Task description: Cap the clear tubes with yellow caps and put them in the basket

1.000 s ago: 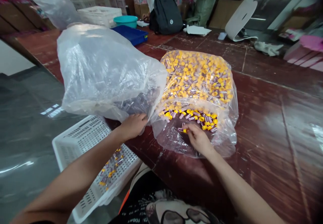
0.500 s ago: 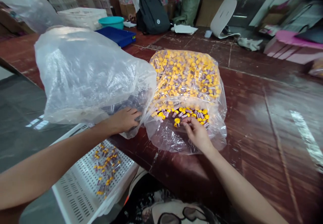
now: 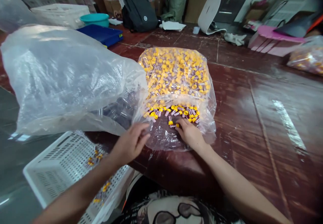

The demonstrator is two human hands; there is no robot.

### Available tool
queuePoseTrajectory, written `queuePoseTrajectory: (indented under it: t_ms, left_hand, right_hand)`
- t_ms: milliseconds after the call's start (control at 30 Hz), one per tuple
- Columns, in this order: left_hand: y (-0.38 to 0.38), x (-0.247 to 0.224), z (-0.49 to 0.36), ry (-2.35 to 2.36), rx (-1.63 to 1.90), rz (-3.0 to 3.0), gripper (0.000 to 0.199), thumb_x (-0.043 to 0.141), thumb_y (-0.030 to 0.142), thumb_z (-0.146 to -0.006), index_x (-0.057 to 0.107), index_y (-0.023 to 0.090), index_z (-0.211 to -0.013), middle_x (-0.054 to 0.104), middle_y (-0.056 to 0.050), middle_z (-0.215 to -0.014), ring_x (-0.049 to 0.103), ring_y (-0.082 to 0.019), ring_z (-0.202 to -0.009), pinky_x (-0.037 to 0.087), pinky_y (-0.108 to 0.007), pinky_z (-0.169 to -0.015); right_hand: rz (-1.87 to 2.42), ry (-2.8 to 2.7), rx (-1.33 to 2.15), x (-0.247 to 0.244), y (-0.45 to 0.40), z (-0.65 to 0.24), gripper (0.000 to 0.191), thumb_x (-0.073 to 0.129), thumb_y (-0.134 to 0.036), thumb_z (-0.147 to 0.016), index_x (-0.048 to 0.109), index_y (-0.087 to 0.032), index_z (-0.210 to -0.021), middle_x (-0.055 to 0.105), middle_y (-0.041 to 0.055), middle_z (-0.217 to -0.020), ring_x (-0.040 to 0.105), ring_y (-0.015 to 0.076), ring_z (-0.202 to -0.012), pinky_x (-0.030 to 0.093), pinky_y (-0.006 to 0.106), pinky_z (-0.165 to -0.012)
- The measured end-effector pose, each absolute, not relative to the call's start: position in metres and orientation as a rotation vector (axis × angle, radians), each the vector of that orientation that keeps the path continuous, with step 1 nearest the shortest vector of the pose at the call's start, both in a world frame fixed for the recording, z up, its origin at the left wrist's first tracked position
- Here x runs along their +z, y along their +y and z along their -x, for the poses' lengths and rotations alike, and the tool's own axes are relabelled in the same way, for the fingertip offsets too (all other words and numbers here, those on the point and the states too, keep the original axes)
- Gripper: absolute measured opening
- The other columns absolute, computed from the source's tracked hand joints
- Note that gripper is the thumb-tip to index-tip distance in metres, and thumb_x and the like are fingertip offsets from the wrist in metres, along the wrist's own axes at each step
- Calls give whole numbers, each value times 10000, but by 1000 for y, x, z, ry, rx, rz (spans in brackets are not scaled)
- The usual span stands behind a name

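at the near edge of the red wooden bench [image 3: 252, 116], the hands are apart – the right hand [image 3: 190, 133] rests among yellow-capped tubes [image 3: 174, 111] at the mouth of a clear plastic bag [image 3: 174, 75], while the left hand [image 3: 131, 143] hangs open just beside it. a cloudier second bag [image 3: 65, 72] touches its left side, and a white perforated crate [image 3: 68, 163] sits off the bench's near-left edge.

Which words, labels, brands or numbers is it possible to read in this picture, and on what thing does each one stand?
No text can be read clearly in this view.
Yellow-capped tubes in the clear plastic bag: they carry purple markings, too small to read.
Round badge on the black backpack: too small to read.
Black printed shirt: no readable lettering shows.
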State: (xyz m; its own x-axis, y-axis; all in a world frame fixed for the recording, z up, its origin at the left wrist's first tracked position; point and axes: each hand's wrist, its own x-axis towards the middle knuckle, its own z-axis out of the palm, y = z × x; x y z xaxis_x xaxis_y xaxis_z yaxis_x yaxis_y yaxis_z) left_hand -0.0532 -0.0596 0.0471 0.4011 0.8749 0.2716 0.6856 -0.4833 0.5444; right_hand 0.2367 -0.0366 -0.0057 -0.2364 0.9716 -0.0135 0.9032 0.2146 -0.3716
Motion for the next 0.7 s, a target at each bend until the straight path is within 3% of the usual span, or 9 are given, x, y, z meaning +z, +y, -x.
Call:
queuePoseTrajectory:
  t_ms: [200,333,433,500,567,700]
  left_hand:
    - [-78,8,-2,1392,792,-1796,264,556,358,-946,601,233,-1174,678,-54,-1144,646,-192,-1037,517,-354,-931]
    - [-78,7,-11,1354,861,-1740,250,569,350,-944,602,234,-1162,682,-46,-1144,635,-192,-1079,494,-356,-971]
    - [-81,9,-15,1395,944,-1713,247,565,342,-947,594,225,-1162,675,-58,-1149,633,-199,-1091,489,-366,-985]
    - [-84,10,-16,1438,1001,-1711,255,562,329,-947,584,218,-1176,668,-69,-1144,633,-205,-1086,496,-370,-976]
    - [-85,12,-16,1485,1044,-1739,263,554,310,-949,574,214,-1194,658,-76,-1128,629,-207,-1080,503,-367,-963]
    - [-88,17,-8,1505,1015,-1845,262,522,282,-960,567,217,-1210,635,-83,-1127,608,-210,-1102,498,-366,-980]
  right_hand:
    - [1512,-2298,401,10,-45,-230,233,508,-309,-1004,600,-217,-1198,684,59,-1165,673,201,-1033,567,310,-830]
    - [1312,-2327,355,26,-62,-218,290,447,-283,-1026,617,-229,-1254,681,70,-1237,660,219,-1097,577,354,-886]
    - [1171,-2153,658,23,-72,-209,403,434,-222,-1015,512,-232,-1410,643,84,-1323,639,201,-1164,550,375,-992]
    - [1119,-1933,913,17,-78,-202,456,424,-219,-1012,450,-246,-1467,631,78,-1346,646,183,-1161,572,355,-966]
    - [1118,-1734,1073,12,-84,-195,444,428,-236,-1010,479,-261,-1450,623,66,-1360,648,180,-1162,588,346,-940]
    - [1137,-1641,1172,9,-89,-187,388,481,-265,-994,577,-263,-1370,640,58,-1339,634,201,-1190,490,437,-1076]
